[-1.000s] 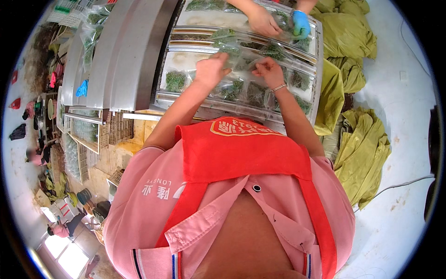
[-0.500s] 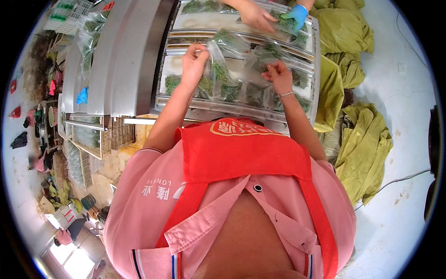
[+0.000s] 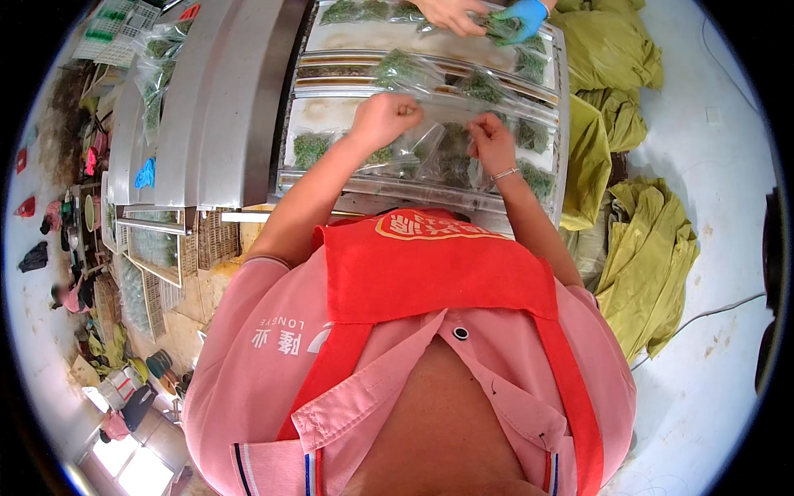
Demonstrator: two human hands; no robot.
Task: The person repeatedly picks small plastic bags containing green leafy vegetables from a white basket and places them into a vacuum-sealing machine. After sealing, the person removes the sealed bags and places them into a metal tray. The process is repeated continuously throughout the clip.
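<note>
Over the near sealing tray, my left hand (image 3: 387, 118) is closed, its fingers pinching the edge of a clear plastic bag (image 3: 423, 142). To its right my right hand (image 3: 494, 145) pinches the edge of a clear bag of green leaves (image 3: 455, 153). Whether both hold the same bag I cannot tell, since the films overlap. More filled bags lie flat along the near edge, one of them a leaf-filled bag (image 3: 311, 149) at the left. Beyond my hands, a bag of greens (image 3: 399, 69) and another bag (image 3: 480, 85) lie across the metal sealing bars (image 3: 347, 72).
Across the machine, a co-worker's bare hand (image 3: 453, 13) and blue-gloved hand (image 3: 523, 18) handle another bag. A big steel lid (image 3: 227, 99) stands at the left, with bagged greens (image 3: 157, 78) on it. Yellow-green sheeting (image 3: 649, 256) is heaped at the right.
My left hand has moved right, closer to my right hand, and the bag it held upright has come down. My right hand has shifted slightly. The co-worker's hands have drawn together over a bag.
</note>
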